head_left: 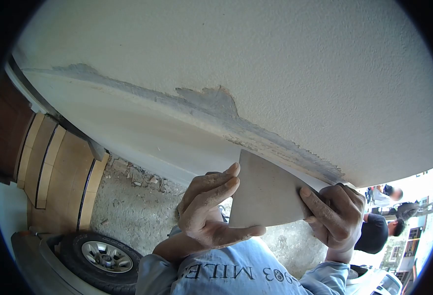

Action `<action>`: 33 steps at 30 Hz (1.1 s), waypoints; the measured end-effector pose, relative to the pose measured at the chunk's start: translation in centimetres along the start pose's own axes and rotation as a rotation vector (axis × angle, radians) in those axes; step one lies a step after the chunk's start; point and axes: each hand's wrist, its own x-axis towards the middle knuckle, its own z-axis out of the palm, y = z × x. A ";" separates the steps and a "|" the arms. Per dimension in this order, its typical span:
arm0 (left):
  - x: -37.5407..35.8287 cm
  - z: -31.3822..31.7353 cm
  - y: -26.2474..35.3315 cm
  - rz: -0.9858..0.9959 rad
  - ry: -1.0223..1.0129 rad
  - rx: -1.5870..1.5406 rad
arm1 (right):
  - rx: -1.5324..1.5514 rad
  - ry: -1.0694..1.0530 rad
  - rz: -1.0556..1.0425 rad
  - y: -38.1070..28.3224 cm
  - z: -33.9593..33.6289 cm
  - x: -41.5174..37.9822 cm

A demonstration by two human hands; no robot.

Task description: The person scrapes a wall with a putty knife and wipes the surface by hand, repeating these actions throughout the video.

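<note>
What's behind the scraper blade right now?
Behind the blade lies the smooth wall band below the grey filler seam. The patch under it is covered; both hands grip its edges.

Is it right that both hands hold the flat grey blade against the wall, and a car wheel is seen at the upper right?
Not quite. The head view shows the car wheel at the lower left, not the upper right. The left hand and right hand do hold the flat grey blade against the wall.

Your left hand (206, 209) raised, fingers straight, thumb hooked beneath. Your right hand (337, 216) raised beside it, fingers curled, thumb pressing. Sleeved forearms angled up.
</note>
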 end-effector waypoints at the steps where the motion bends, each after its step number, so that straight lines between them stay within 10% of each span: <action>1: 0.0 0.0 0.0 0.014 0.015 -0.006 | -0.002 -0.001 0.006 0.0 0.0 0.0; 33: 0.0 -0.3 0.1 -0.034 0.003 -0.029 | -0.013 -0.034 0.054 -0.7 0.2 0.4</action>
